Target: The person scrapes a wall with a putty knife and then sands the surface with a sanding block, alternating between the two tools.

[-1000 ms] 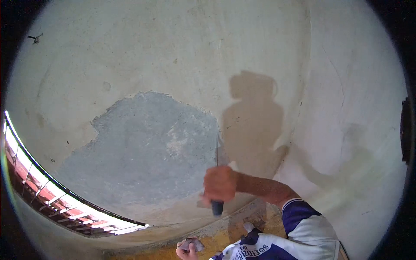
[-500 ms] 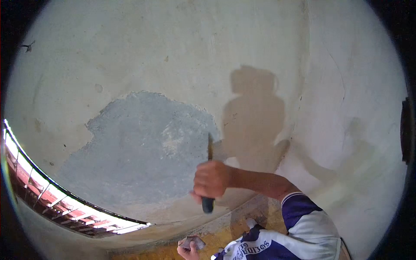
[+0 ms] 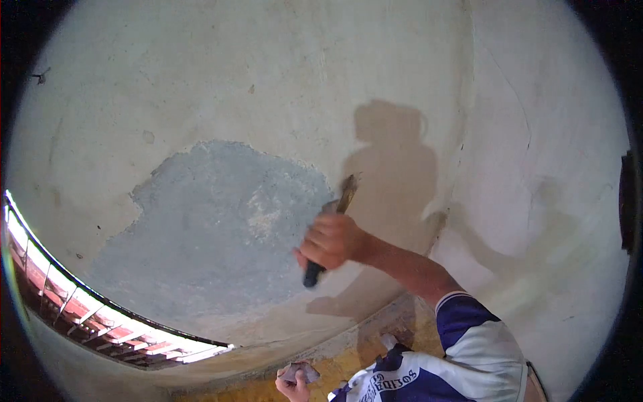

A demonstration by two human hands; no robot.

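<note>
My right hand (image 3: 331, 241) is wrapped tightly round the tool (image 3: 346, 195), whose tip has swung from upright to a rightward tilt, placing it, I judge, past the right edge of the patch (image 3: 207, 221). Blur hides whether it touches the wall (image 3: 281, 80). Near me, my left hand (image 3: 293, 390), partly cut off, pinches a lump (image 3: 303, 372) I can't identify.

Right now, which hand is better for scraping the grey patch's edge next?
Probably the right hand: it grips the dark-handled tool, near the right edge of the grey patch. The left hand is lower, holding a greyish lump.
</note>
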